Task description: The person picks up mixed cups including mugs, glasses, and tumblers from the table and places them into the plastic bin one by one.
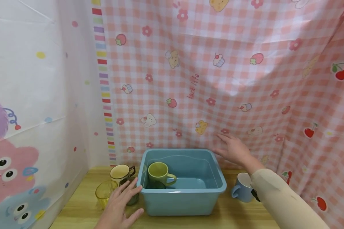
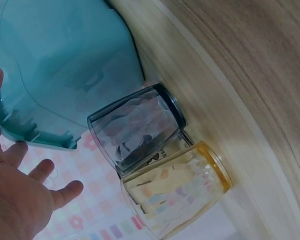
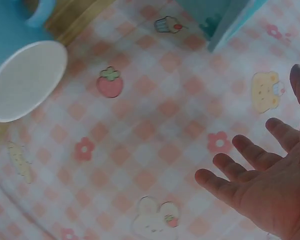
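Observation:
My left hand (image 1: 118, 203), fingers spread and straight, hovers by the left rim of a blue plastic tub (image 1: 179, 202); whether its fingertips touch is unclear. Beneath and beside that hand stand a dark tinted glass (image 2: 137, 127), partly hidden in the head view, and a yellow tinted glass (image 2: 177, 187). A cream mug with a dark handle (image 1: 119, 173) is behind them. Inside the tub, to the left, sits a green mug (image 1: 157, 171), with a dark object low in front of it. My right hand (image 1: 233, 150) is raised past the tub's back right corner, fingers extended, holding nothing.
To the right of the tub, below my right forearm, a blue mug with a white inside (image 1: 243, 190) stands on the wooden table (image 1: 77, 206). A pink checked curtain (image 1: 200, 63) hangs close behind, with a white printed curtain (image 1: 40, 89) on the left.

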The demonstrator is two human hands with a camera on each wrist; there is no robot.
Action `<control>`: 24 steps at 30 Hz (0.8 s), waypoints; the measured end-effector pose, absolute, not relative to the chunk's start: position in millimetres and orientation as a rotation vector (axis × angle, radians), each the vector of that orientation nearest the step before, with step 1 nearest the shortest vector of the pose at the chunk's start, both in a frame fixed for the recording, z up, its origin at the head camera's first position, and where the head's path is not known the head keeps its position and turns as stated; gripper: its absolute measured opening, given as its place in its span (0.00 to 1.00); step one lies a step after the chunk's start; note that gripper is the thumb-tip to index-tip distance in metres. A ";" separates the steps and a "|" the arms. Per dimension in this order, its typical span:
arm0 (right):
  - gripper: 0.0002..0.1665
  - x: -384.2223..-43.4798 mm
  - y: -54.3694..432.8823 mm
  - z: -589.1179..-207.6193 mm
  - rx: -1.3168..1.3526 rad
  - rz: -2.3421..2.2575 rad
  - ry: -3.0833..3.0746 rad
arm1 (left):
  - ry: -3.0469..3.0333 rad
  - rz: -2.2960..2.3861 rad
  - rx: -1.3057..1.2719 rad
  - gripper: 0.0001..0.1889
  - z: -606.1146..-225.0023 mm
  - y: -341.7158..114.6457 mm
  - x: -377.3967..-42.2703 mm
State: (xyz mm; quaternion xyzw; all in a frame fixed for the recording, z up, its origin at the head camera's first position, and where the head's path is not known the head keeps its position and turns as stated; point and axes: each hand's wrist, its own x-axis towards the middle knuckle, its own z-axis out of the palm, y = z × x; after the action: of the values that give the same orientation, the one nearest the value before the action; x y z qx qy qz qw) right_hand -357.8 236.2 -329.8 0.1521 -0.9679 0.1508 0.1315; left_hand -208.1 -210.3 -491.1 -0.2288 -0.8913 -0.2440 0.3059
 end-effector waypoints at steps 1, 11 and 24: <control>0.47 -357.3 239.6 -331.3 0.442 0.455 -2.804 | -2.360 -0.647 -0.605 0.40 -491.1 -210.4 -207.7; 0.46 -352.8 270.3 -347.9 0.387 0.537 -2.829 | -2.384 -0.655 -0.584 0.39 -488.8 -208.8 -205.2; 0.54 -341.2 285.6 -376.9 0.164 0.465 -3.019 | -2.364 -0.650 -0.601 0.39 -490.1 -209.4 -207.4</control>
State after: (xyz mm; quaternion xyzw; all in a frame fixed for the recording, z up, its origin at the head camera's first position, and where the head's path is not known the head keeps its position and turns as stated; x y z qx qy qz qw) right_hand -341.2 285.6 -376.9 0.0535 -0.9861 0.1519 0.0412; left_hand -207.4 -209.4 -490.1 -0.2268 -0.8923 -0.2452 0.3037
